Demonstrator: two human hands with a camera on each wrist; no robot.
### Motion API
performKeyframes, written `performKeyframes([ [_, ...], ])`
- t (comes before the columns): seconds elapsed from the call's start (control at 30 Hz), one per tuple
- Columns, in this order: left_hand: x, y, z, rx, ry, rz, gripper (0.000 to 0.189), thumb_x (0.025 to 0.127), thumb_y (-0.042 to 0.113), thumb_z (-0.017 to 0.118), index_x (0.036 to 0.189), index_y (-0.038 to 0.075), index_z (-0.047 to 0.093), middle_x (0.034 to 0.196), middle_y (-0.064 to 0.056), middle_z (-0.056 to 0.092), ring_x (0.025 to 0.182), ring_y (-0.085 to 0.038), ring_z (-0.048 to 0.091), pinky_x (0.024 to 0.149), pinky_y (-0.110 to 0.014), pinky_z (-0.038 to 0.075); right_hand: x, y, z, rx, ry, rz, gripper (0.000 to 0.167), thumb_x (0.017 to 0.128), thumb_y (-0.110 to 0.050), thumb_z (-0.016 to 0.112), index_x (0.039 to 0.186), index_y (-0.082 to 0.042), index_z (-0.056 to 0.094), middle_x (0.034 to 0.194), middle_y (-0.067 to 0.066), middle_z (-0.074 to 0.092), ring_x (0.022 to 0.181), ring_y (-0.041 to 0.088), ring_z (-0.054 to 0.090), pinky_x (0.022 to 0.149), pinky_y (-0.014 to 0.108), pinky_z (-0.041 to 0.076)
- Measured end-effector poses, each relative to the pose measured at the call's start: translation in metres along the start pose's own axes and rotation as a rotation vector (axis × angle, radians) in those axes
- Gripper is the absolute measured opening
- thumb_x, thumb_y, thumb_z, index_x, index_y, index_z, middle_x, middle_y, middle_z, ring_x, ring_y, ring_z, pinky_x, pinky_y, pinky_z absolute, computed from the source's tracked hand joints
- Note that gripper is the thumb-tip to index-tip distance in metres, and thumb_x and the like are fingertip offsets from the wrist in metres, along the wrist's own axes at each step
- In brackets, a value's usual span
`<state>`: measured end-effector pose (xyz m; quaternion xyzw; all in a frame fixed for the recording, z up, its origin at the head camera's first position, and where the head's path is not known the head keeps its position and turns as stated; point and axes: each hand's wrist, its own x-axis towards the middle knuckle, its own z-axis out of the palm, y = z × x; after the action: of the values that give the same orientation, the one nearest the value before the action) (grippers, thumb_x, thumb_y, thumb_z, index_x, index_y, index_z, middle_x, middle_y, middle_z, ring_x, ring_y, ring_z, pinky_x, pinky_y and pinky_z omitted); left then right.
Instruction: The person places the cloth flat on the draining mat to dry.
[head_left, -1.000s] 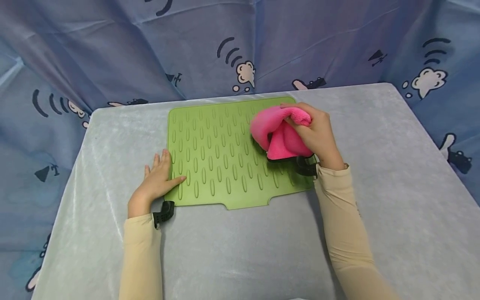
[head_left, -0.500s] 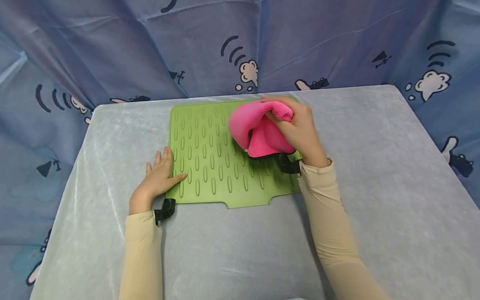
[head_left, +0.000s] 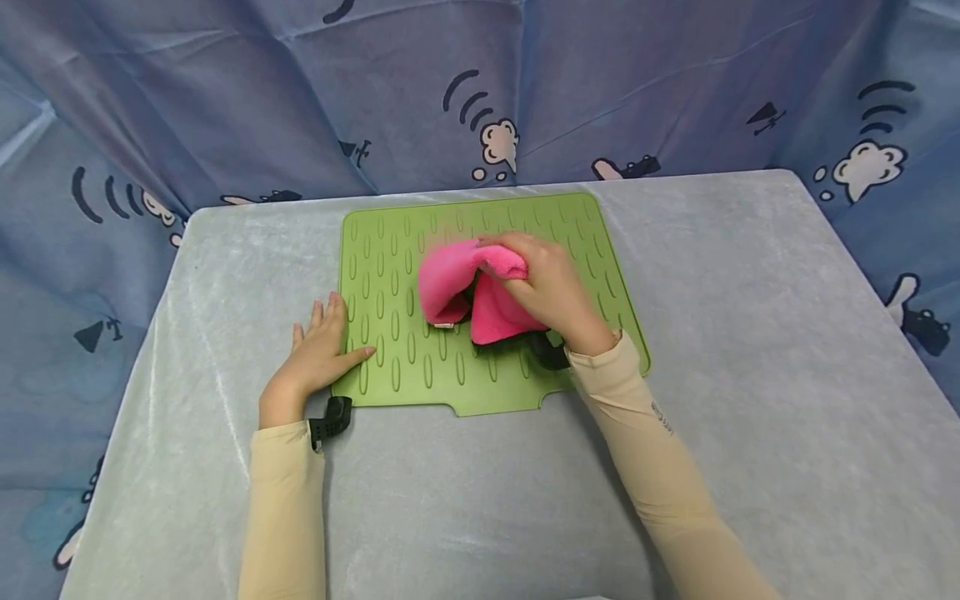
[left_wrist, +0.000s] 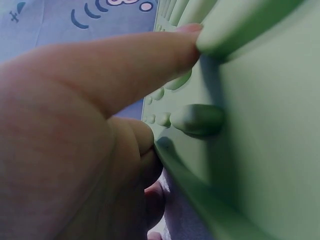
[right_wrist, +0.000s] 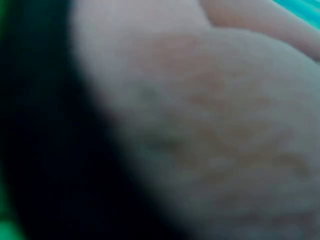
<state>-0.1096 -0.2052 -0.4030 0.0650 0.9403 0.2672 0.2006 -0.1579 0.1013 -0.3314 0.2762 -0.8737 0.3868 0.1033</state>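
A green mat (head_left: 405,383) with raised oval ridges lies on the table in the head view. Over its middle, my right hand (head_left: 551,283) grips a folded pink cloth (head_left: 450,279), thumb and fingers curled round its rolled edge. The cloth's lower folds hang close over the ridges, and a small white label shows at its left. At the mat's left edge my left hand (head_left: 315,350) rests with fingers straight, the thumb lying on the mat. The left wrist view shows that thumb (left_wrist: 150,60) touching a ridge. In the right wrist view the palm (right_wrist: 215,125) fills most of the frame, blurred.
The table (head_left: 450,500) has a pale grey covering. Behind and beside it hangs a blue patterned curtain (head_left: 390,100). Black straps with camera mounts sit at both wrists, the left mount (head_left: 330,419) near the mat's front left corner. A white edge (head_left: 592,597) shows at the bottom.
My right hand has moved left across the mat with the pink cloth, then toward me, uncovering the mat's right side. My left hand stays in place at the left edge.
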Motion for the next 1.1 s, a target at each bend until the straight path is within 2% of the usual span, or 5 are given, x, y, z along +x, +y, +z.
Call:
performKeyframes([
  [0.33,0.000,0.003,-0.002,-0.008,-0.009,-0.010,0.090,0.095,0.036,0.052,0.145,-0.007,-0.008,0.152,-0.021,-0.014,0.138,-0.038,-0.018,0.105,-0.062,-0.015,-0.030,0.030,0.021,-0.189,-0.529,-0.071,0.048,0.083,-0.021,0.073,0.124,-0.001,0.058,0.132,0.017,0.052,0.127,0.031,0.043,0.112,0.047,0.022],
  [0.47,-0.004,0.012,-0.006,-0.045,0.013,0.005,0.082,0.097,0.035,0.050,0.145,-0.011,0.002,0.152,-0.027,-0.005,0.138,-0.043,-0.010,0.107,-0.062,-0.008,-0.034,0.032,0.018,-0.150,-0.553,-0.064,0.064,0.079,-0.035,0.076,0.130,-0.003,0.053,0.138,0.017,0.046,0.132,0.031,0.036,0.114,0.048,0.015],
  [0.7,-0.015,0.043,-0.015,-0.099,0.140,0.032,0.060,0.098,0.031,0.049,0.137,-0.013,0.037,0.142,-0.031,0.034,0.134,-0.045,0.027,0.110,-0.054,0.021,-0.023,0.026,-0.012,0.047,-0.586,0.027,0.063,0.081,-0.032,0.075,0.133,-0.004,0.051,0.139,0.013,0.046,0.131,0.027,0.038,0.109,0.042,0.029],
  [0.9,0.013,0.062,-0.004,-0.144,0.115,0.048,0.042,0.096,0.025,0.055,0.119,-0.009,0.059,0.111,-0.023,0.064,0.099,-0.032,0.061,0.089,-0.045,0.047,0.000,0.034,-0.036,-0.016,-0.513,0.098,0.050,0.089,-0.022,0.067,0.128,0.004,0.052,0.130,0.019,0.053,0.122,0.033,0.047,0.104,0.045,0.035],
  [1.1,0.038,0.077,0.008,-0.158,0.178,-0.003,0.025,0.088,0.026,0.066,0.085,0.001,0.063,0.074,-0.007,0.060,0.064,-0.016,0.048,0.060,-0.029,0.041,0.022,0.062,-0.037,-0.037,-0.437,0.176,0.037,0.091,-0.013,0.062,0.120,0.009,0.057,0.117,0.023,0.059,0.107,0.035,0.055,0.093,0.047,0.044],
])
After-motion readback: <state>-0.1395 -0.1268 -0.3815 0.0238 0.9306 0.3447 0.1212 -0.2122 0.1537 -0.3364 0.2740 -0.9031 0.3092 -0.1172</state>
